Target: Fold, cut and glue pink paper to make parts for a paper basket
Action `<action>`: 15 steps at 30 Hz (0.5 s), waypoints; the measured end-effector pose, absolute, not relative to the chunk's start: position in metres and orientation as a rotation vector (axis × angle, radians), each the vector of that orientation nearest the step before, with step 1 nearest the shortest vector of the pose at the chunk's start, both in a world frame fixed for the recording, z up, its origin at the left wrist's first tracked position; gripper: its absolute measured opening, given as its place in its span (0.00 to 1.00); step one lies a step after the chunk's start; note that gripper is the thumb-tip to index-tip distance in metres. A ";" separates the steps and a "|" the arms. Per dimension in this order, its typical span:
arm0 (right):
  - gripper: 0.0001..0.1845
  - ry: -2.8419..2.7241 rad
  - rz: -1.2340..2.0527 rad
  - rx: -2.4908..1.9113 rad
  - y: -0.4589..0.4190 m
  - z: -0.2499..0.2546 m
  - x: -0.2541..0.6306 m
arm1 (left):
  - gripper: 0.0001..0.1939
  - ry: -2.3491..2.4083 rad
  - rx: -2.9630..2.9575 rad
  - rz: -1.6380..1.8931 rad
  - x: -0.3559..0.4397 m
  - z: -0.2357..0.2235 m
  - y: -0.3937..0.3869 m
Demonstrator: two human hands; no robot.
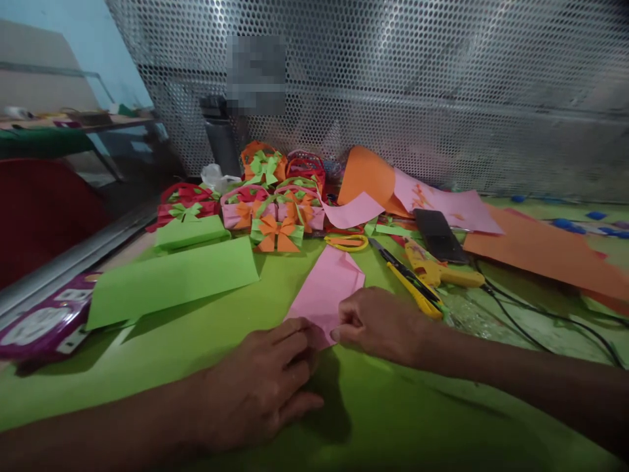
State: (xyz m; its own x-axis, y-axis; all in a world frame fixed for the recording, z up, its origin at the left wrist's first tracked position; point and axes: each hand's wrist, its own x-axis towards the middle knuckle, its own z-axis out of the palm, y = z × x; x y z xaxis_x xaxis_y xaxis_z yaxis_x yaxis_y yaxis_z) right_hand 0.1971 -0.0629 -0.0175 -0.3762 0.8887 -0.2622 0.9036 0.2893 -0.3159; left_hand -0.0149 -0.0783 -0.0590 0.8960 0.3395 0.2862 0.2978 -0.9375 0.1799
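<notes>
A folded piece of pink paper (pixel 328 282) lies on the green tabletop in front of me, with a creased flap at its far right corner. My left hand (pixel 265 380) presses curled fingers on the paper's near left corner, its thumb apart below. At the near right edge, my right hand (pixel 376 324) is closed, with thumb and finger on the paper. Just beyond the paper lie yellow-handled scissors (pixel 351 244). To the right are a yellow utility knife (pixel 410 282) and a yellow glue gun (pixel 437 270).
Several small paper baskets with bows (pixel 275 203) stand at the back. Green paper (pixel 171 278) and a purple packet (pixel 49 321) lie left. A phone (pixel 439 235), orange paper (pixel 545 246) and a black cable (pixel 550 314) are right. Behind rises a perforated metal panel (pixel 417 85).
</notes>
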 end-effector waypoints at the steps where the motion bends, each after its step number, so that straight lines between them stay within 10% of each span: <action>1: 0.10 2.468 -0.646 1.716 -0.062 -0.017 0.193 | 0.17 0.484 2.946 0.498 -0.015 -0.060 -0.079; 15: 0.13 2.339 -0.698 1.688 -0.051 -0.012 0.194 | 0.17 0.471 3.012 0.550 -0.013 -0.056 -0.079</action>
